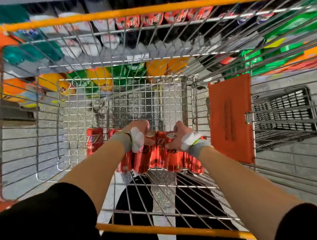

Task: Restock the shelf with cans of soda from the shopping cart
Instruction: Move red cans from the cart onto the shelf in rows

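Several red soda cans (158, 158) lie in a cluster at the bottom of the wire shopping cart (135, 12), near its close end. One more red can (94, 139) stands apart to the left. My left hand (140, 131) reaches down into the cart and curls its fingers round the top of a can in the cluster. My right hand (179, 135) does the same on a neighbouring can. Both wrists wear grey bands. Beyond the cart's far side the shelf (145, 56) holds rows of bottles and cans.
An orange plastic flap (232, 118) hangs on the cart's right wall. A black plastic crate (286, 115) lies on the floor to the right. The shelves carry red cans (140, 22), orange and green bottles (119, 74) and green packs (292, 25).
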Demonstrator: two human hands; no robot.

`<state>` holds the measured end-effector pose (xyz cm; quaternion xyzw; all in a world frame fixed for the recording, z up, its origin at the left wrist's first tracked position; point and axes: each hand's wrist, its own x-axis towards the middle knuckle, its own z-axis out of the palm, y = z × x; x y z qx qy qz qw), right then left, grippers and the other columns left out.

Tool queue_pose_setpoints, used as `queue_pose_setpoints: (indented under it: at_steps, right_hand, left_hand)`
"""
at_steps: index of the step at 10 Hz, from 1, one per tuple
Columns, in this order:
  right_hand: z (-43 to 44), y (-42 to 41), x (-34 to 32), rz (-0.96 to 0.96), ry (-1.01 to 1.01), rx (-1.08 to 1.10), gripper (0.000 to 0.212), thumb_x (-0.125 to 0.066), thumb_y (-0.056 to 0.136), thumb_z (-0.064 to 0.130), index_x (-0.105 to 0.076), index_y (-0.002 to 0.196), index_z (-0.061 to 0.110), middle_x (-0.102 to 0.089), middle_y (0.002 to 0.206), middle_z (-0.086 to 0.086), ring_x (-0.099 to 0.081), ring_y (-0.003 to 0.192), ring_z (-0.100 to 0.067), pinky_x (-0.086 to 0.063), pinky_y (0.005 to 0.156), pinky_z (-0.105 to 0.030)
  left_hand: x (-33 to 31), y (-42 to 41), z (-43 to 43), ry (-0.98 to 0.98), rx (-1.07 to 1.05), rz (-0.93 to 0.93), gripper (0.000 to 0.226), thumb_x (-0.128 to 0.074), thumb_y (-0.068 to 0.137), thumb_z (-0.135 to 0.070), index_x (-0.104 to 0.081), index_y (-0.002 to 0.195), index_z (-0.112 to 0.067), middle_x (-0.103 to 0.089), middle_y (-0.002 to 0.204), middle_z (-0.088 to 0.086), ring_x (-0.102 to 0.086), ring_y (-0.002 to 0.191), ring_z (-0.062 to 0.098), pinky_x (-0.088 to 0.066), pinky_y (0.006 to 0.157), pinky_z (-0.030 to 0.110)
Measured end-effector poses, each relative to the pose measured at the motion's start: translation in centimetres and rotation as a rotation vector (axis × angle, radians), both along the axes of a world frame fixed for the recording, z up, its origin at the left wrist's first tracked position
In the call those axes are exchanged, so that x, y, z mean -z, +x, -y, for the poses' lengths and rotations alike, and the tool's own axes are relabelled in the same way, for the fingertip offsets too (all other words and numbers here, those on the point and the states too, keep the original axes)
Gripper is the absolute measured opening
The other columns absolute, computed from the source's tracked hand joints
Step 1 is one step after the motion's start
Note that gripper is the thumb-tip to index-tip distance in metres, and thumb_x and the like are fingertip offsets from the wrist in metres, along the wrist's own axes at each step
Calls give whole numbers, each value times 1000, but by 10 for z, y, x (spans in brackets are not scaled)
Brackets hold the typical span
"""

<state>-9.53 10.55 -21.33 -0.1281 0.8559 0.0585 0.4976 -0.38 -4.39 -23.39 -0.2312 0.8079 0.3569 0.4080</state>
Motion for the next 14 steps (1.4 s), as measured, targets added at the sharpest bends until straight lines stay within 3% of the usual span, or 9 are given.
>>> queue_pose_setpoints:
  at_steps: [1,2,3,5,8,9,12,13,14]
  right_hand:
    - [6,-12,-42,-25,-36,-1,75,-80,71,43,-35,127,24,-62,116,6,-59,105,-16,-31,58,-23]
    - [17,-33,-101,70,-239,84,88,-84,65,39,-38,138,25,-53,134,-2,-53,121,-26,-45,98,-40]
    - [31,-52,-145,119,-328,-22,83,-80,70,40,-39,141,26,-45,145,-3,-46,130,-29,-38,107,-48]
    - [57,-97,-283,115,-635,-55,64,-75,81,12,-48,138,14,-55,135,-9,-55,110,-17,-45,90,-28]
    - [89,-134,-469,-57,-997,-143,27,-74,75,-8,-63,95,7,-54,68,5,-50,53,7,-41,59,-15]
    - [85,-134,-509,-116,-1115,-86,35,-79,71,-6,-67,103,0,-60,81,-1,-55,79,-13,-43,74,-22]
    - [88,-137,-633,-209,-1255,-218,32,-79,69,1,-66,90,21,-60,69,8,-54,60,-6,-45,58,-21]
    - [84,-133,-672,-256,-1325,-274,34,-80,62,7,-68,92,19,-63,74,5,-56,67,-9,-48,70,-28]
    - [84,-132,-719,-299,-1375,-281,37,-78,71,-1,-68,103,15,-66,85,-2,-59,79,-14,-49,77,-33]
  left_hand:
    - [-32,1,16,112,-149,-119,38,-81,75,-30,-43,76,-24,-46,77,-4,-45,72,20,-32,53,22]
    - [-104,-15,27,74,-175,-180,34,-76,80,-18,-43,75,-14,-40,74,-3,-38,64,15,-31,50,18]
    - [-155,-27,40,29,-289,-255,46,-86,67,-32,-53,95,-14,-51,84,-3,-48,71,16,-31,54,23]
    - [-309,-57,78,24,-403,-432,67,-87,55,-51,-63,109,-19,-68,93,-2,-64,90,20,-48,81,31]
    - [-482,-80,91,61,-559,-772,35,-80,74,-7,-68,106,-6,-69,82,3,-63,62,-1,-48,57,8]
    - [-519,-81,90,64,-597,-870,25,-80,74,-7,-71,97,-6,-73,76,1,-64,64,3,-50,72,20]
    - [-630,-84,101,94,-562,-1098,42,-87,51,-31,-74,88,-14,-74,89,13,-67,78,18,-54,84,34]
    - [-669,-85,104,57,-505,-1187,17,-82,71,-15,-74,86,-17,-73,88,12,-67,73,10,-52,81,31]
    - [-717,-85,106,22,-468,-1273,35,-84,61,-35,-76,91,-20,-75,91,12,-66,79,19,-50,81,37]
